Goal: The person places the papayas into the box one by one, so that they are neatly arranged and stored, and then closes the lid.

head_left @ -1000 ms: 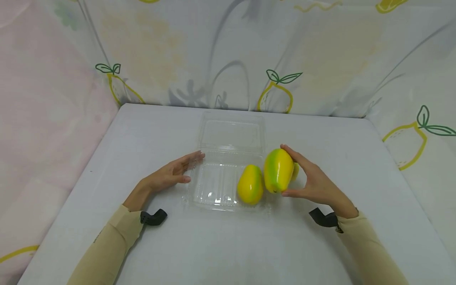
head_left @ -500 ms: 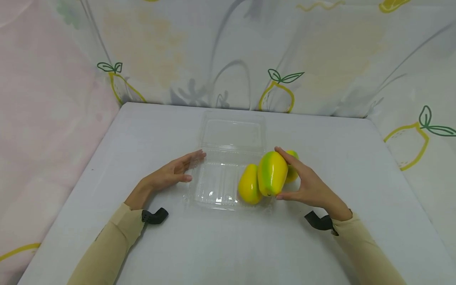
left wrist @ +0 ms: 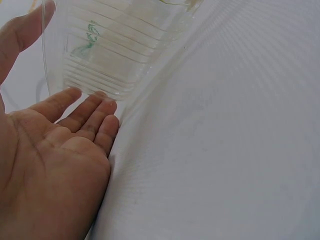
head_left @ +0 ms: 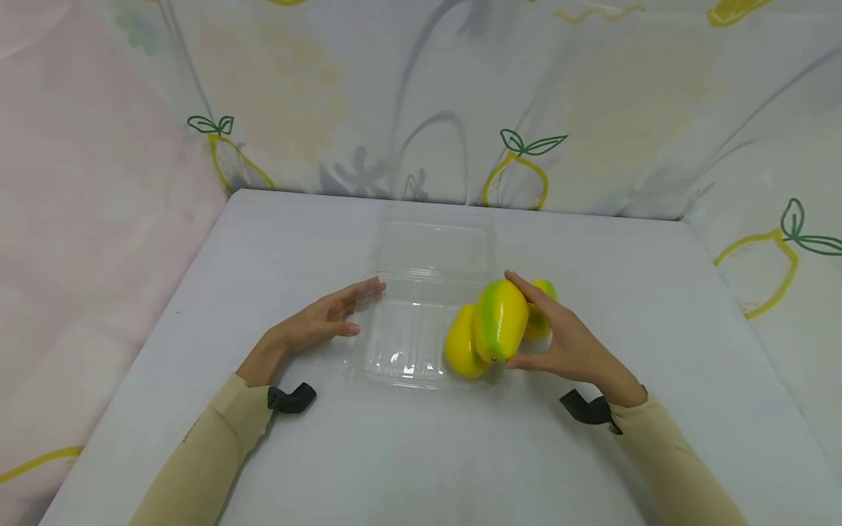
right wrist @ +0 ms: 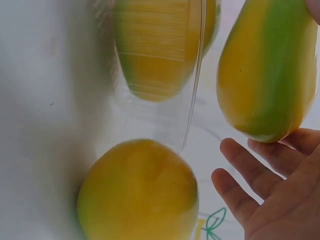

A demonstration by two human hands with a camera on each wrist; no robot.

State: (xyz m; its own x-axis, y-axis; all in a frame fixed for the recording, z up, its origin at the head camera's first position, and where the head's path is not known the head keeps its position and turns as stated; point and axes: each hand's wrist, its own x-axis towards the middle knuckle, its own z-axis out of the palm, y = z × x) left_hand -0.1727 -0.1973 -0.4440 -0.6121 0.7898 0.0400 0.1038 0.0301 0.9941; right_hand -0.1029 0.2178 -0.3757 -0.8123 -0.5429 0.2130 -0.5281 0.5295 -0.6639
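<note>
My right hand [head_left: 569, 340] grips a glossy yellow papaya [head_left: 500, 321] with a green stripe, thumb and fingers at its two ends. It is held above the right side of an open clear plastic clamshell box [head_left: 401, 336]. Inside the box, at its right, lies another papaya [head_left: 462, 347], partly covered by the held one in the head view. A third papaya [right wrist: 139, 192] sits outside on the table, beside the box's right wall and partly behind my right hand. My left hand [head_left: 322, 318] has its fingers extended against the box's left wall [left wrist: 100, 55].
The box's lid [head_left: 434, 245] lies folded back, away from me. White cloth covers the table [head_left: 408, 453]. Behind it hangs a backdrop [head_left: 283, 95] printed with lemons. Black wrist mounts [head_left: 292, 398] stick out from both sleeves.
My right hand has moved left with the papaya, bringing it over the right side of the box. More of the papaya outside now shows behind that hand. The left hand stays at the box.
</note>
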